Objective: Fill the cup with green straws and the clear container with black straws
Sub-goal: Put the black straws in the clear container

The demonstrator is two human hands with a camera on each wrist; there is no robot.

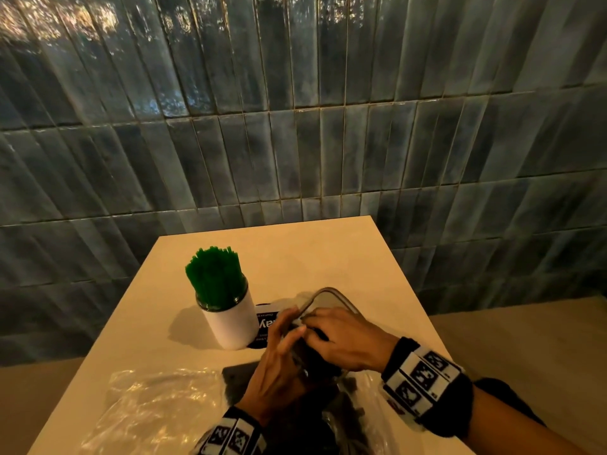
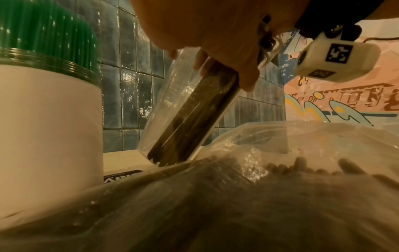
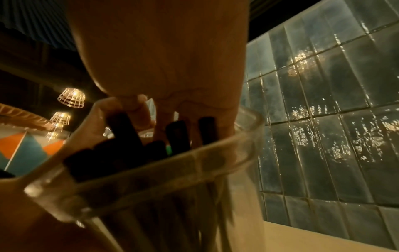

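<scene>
A white cup (image 1: 230, 323) packed with green straws (image 1: 213, 277) stands upright on the table, left of my hands. My left hand (image 1: 279, 366) grips the clear container (image 1: 331, 292), which is tilted with its mouth toward me. In the left wrist view the container (image 2: 177, 105) leans on its bottom edge with black straws (image 2: 190, 122) inside. My right hand (image 1: 341, 339) is at the container's mouth. In the right wrist view its fingers (image 3: 138, 109) curl onto the tops of the black straws (image 3: 125, 129) sticking out past the rim (image 3: 151, 163).
A clear plastic bag with more black straws (image 1: 354, 418) lies at the table's near edge under my wrists. An empty crumpled bag (image 1: 147, 405) lies near left. A dark printed card (image 1: 264, 323) sits behind the cup. The tiled wall (image 1: 295, 126) stands just behind the table (image 1: 295, 251).
</scene>
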